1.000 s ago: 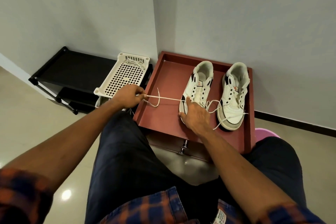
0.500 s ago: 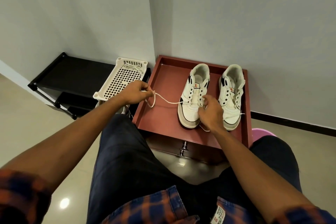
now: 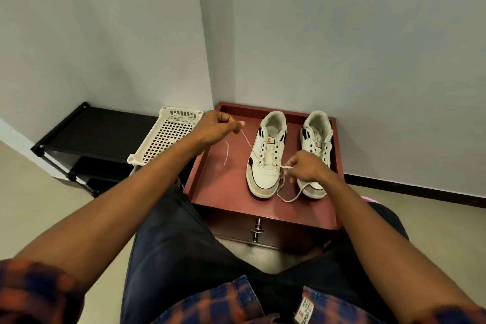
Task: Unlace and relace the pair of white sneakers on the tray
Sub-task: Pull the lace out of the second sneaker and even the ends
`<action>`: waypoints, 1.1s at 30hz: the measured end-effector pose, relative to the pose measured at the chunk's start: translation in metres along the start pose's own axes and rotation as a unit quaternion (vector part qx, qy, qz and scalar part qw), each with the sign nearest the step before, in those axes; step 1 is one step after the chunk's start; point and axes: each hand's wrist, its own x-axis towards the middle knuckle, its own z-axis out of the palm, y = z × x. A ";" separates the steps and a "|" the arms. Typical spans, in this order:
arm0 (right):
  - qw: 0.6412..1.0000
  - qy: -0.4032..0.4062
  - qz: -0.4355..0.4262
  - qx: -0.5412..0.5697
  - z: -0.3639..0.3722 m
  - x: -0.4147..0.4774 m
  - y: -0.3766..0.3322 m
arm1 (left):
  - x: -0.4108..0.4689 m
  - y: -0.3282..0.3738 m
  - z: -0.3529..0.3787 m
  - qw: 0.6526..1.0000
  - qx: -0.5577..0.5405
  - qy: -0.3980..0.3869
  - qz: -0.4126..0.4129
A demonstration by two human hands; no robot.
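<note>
Two white sneakers stand side by side on a dark red tray (image 3: 218,187), toes toward me. The left sneaker (image 3: 267,155) has its white lace (image 3: 247,143) threaded only through the lowest eyelets. My left hand (image 3: 219,126) pinches one lace end, raised above the tray's left side, the lace running taut down to the shoe's left eyelet. My right hand (image 3: 306,168) pinches the other lace end beside the shoe's right side; a slack loop (image 3: 289,197) lies on the tray below it. The right sneaker (image 3: 317,144) is partly hidden behind my right hand.
The tray sits on a small dark red drawer unit with a metal handle (image 3: 257,230), in a wall corner. A white perforated plastic basket (image 3: 168,137) rests on a black low shelf (image 3: 86,134) to the left. My knees flank the drawer unit.
My left hand rose and moved right over the tray, pulling its lace end up. My right hand left the shoe's toe and took the other lace end at the shoe's right side.
</note>
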 end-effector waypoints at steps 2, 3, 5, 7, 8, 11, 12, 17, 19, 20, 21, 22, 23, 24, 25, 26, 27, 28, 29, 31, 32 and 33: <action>0.999 -0.004 -0.040 0.021 -0.027 -0.009 -0.012 | 0.002 0.010 -0.002 1.000 0.004 0.018 -0.015; 0.997 -0.006 -0.056 0.045 -0.040 -0.015 -0.018 | 0.003 0.015 -0.003 0.999 0.004 0.032 -0.029; 0.990 -0.003 -0.086 0.111 -0.058 -0.025 -0.028 | 0.001 0.026 -0.004 0.997 -0.017 0.058 -0.053; 0.971 0.018 -0.117 0.208 -0.071 -0.033 -0.036 | 0.000 0.037 -0.004 0.996 -0.028 0.075 -0.045; 0.956 0.031 -0.129 0.260 -0.075 -0.037 -0.038 | -0.001 0.043 -0.003 0.996 -0.040 0.068 -0.044; 0.906 0.049 -0.139 0.397 -0.080 -0.048 -0.044 | -0.013 0.066 0.001 0.992 -0.109 0.007 -0.063; 0.881 0.049 -0.143 0.448 -0.081 -0.049 -0.045 | -0.013 0.069 0.002 0.987 -0.138 -0.013 -0.078; 0.746 0.045 -0.167 0.643 -0.087 -0.064 -0.062 | -0.018 0.091 0.005 0.956 -0.266 -0.076 -0.093; 0.719 0.034 -0.187 0.668 -0.091 -0.069 -0.069 | -0.018 0.095 0.007 0.949 -0.293 -0.076 -0.091; 0.718 0.024 -0.202 0.665 -0.094 -0.071 -0.073 | -0.017 0.098 0.007 0.946 -0.304 -0.075 -0.086; 0.724 0.018 -0.217 0.654 -0.097 -0.072 -0.076 | -0.016 0.101 0.007 0.941 -0.319 -0.074 -0.082; 0.734 0.017 -0.231 0.639 -0.101 -0.072 -0.078 | -0.014 0.103 0.007 0.939 -0.329 -0.068 -0.077; 0.746 0.025 -0.242 0.620 -0.105 -0.071 -0.081 | -0.013 0.108 0.006 0.938 -0.334 -0.059 -0.070; 0.762 0.040 -0.249 0.597 -0.110 -0.070 -0.084 | -0.012 0.112 0.005 0.939 -0.333 -0.050 -0.064; 0.779 0.058 -0.253 0.570 -0.115 -0.068 -0.087 | -0.011 0.117 0.005 0.941 -0.330 -0.043 -0.061; 0.795 0.075 -0.258 0.543 -0.119 -0.067 -0.090 | -0.010 0.121 0.004 0.942 -0.327 -0.040 -0.058; 0.809 0.090 -0.264 0.517 -0.121 -0.066 -0.093 | -0.009 0.123 0.003 0.944 -0.325 -0.039 -0.052; 0.822 0.108 -0.269 0.490 -0.125 -0.065 -0.097 | -0.007 0.128 0.002 0.945 -0.323 -0.037 -0.041; 0.834 0.125 -0.269 0.466 -0.128 -0.064 -0.101 | -0.006 0.131 0.002 0.947 -0.320 -0.033 -0.030; 0.845 0.158 -0.255 0.442 -0.134 -0.063 -0.109 | -0.001 0.142 -0.001 0.953 -0.302 -0.014 -0.009; 0.843 0.171 -0.249 0.445 -0.137 -0.062 -0.112 | 0.000 0.146 -0.002 0.956 -0.294 -0.002 0.004; 0.838 0.184 -0.246 0.451 -0.140 -0.061 -0.116 | 0.003 0.151 -0.004 0.957 -0.289 0.007 0.020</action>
